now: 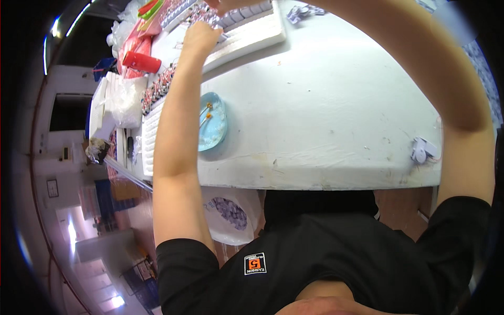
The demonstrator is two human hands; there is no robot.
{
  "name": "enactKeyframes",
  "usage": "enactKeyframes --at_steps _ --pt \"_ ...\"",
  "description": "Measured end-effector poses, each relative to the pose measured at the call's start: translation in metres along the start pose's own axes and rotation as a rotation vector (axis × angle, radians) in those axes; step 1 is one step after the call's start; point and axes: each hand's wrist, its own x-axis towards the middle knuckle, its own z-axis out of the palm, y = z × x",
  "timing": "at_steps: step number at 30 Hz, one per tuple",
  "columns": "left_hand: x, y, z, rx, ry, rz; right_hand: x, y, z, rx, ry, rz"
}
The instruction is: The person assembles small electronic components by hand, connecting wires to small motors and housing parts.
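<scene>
Both my arms reach to the far side of the table. My left hand [202,39] is closed at the near-left edge of a white foam tray [257,37], its fingertips on or beside a small pale grey piece that I cannot make out. Grey rounded parts [247,14] sit in a row in that tray, next to a heap of small parts with red and dark wires [202,14]. My right hand [226,4] is above the tray, cut by the top edge of the picture, so its fingers are mostly hidden.
A light blue dish [218,126] with small brushes or sticks stands beside my left forearm. A red cylinder [142,62] and plastic bags [128,102] lie to the left. A grey-white part [421,150] sits near the right edge; a white bag [247,202] hangs below the table.
</scene>
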Motion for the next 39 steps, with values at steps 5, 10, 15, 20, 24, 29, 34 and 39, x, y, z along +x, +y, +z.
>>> enactKeyframes --at_steps 5,10,15,20,24,29,34,39 --pt "-0.045 -0.017 -0.086 -0.406 0.284 -0.114 -0.128 0.014 -0.049 0.063 -0.04 -0.059" --pt "-0.176 0.058 -0.112 -0.874 0.331 0.122 -0.24 0.015 -0.061 0.273 -0.021 0.232" --pt "-0.262 0.186 -0.041 -1.139 -0.089 0.378 -0.368 0.059 -0.013 0.476 0.212 0.473" --pt "-0.284 0.274 -0.005 -1.011 0.01 0.657 -0.396 -0.003 0.03 0.714 0.459 0.646" --pt "-0.273 0.299 0.022 -0.884 0.1 0.78 -0.399 -0.017 0.054 0.617 0.58 0.699" --pt "-0.267 0.287 0.02 -0.871 -0.043 0.75 -0.378 -0.015 0.069 0.304 0.566 0.505" --pt "-0.259 0.229 0.024 -1.313 -0.356 0.389 -0.322 -0.025 0.088 0.473 0.623 0.369" --pt "-0.284 0.183 0.004 -1.022 0.18 0.421 -0.266 -0.048 0.097 0.517 0.608 0.17"
